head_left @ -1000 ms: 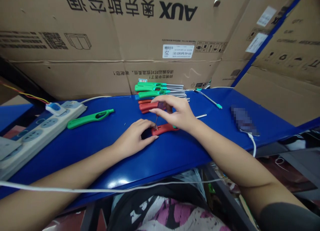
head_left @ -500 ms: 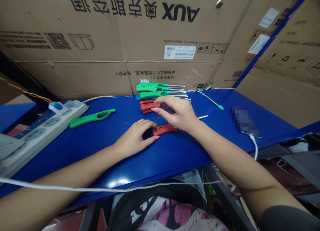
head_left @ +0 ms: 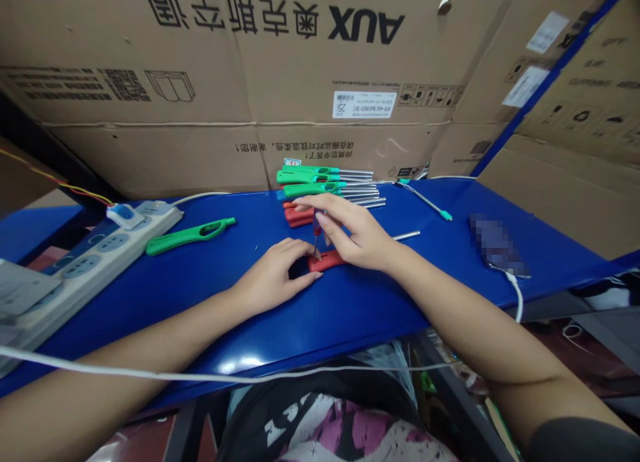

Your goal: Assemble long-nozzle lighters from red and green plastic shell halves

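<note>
A red long-nosed lighter (head_left: 330,259) lies on the blue tabletop (head_left: 260,335), its metal tube pointing right. My left hand (head_left: 273,272) pinches the handle's left end between thumb and fingers. Above it, my right hand (head_left: 357,232) grips a small screwdriver (head_left: 317,234), held upright. Its tip meets the handle near my left fingertips; whether it sits in a screw hole I cannot tell. My right hand hides part of the lighter's middle. Behind it lies a pile of lighters with green (head_left: 307,190) and red (head_left: 299,217) handles and metal tubes.
A green lighter handle (head_left: 190,237) without a tube lies left, beside a white power strip (head_left: 113,243). Rightward are a thin metal rod with a teal end (head_left: 425,201) and a phone (head_left: 495,245) on a white cable. A cardboard wall (head_left: 200,149) stands behind. Another white cable (head_left: 225,377) crosses in front.
My right hand has shifted on the screwdriver, its fingers reaching further left over the top, and the screwdriver stands more upright. My left hand keeps its hold on the lighter. The view has shifted slightly.
</note>
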The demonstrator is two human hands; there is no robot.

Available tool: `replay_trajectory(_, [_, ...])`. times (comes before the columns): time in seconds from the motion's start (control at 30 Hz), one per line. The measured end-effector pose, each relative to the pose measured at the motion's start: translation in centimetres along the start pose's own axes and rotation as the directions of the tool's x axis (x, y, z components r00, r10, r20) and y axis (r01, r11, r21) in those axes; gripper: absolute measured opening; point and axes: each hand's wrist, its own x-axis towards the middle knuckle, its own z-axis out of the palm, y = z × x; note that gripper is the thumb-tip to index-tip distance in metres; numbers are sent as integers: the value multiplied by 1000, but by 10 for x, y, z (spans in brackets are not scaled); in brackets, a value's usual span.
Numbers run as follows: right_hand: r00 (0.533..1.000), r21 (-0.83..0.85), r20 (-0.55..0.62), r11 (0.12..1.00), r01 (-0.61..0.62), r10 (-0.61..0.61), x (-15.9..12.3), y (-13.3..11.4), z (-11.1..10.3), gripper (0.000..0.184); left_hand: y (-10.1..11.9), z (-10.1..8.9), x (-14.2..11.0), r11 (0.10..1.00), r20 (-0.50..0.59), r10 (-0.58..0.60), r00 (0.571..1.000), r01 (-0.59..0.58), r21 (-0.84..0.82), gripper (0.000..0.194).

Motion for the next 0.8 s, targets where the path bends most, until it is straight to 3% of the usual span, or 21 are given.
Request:
replay_trajectory(0.1, [999, 122, 20, 991, -52, 50, 0, 0, 2, 33, 0, 0, 0, 1000, 2, -7, 1000, 7, -2, 17])
replay_trajectory(0.23, [995, -49, -100, 999, 7, -12, -1, 5, 1, 22, -1, 1, 0, 1000, 4, -14, 1000, 14, 1, 19])
replay_trajectory(0.3, [996, -108, -84, 994, 34, -43, 0, 4, -1, 22, -1, 1, 0, 1000, 0, -12, 1000, 12, 0, 20])
replay_trajectory(0.47, [997, 103, 64, 994, -41, 34, 1, -2, 1, 37, -1, 0, 0, 1000, 8, -9, 1000, 9, -2, 17])
replay_trajectory(0.53, [998, 137, 43, 989, -49, 44, 1, -2, 3, 34, 0, 0, 0, 1000, 13, -9, 1000, 10, -3, 16])
replay_trajectory(0.67, [996, -61, -93, 998, 10, -15, -1, 3, 1, 23, 0, 0, 0, 1000, 12, -1, 1000, 1, -7, 18])
replay_trajectory(0.73, [996, -124, -87, 992, 24, -35, -2, 4, 0, 25, 0, 0, 0, 1000, 6, 4, 1000, -3, -10, 18])
replay_trajectory(0.8, [999, -68, -39, 998, 3, -6, -1, 1, 0, 29, 0, 0, 0, 1000, 1, 4, 1000, -4, -7, 17])
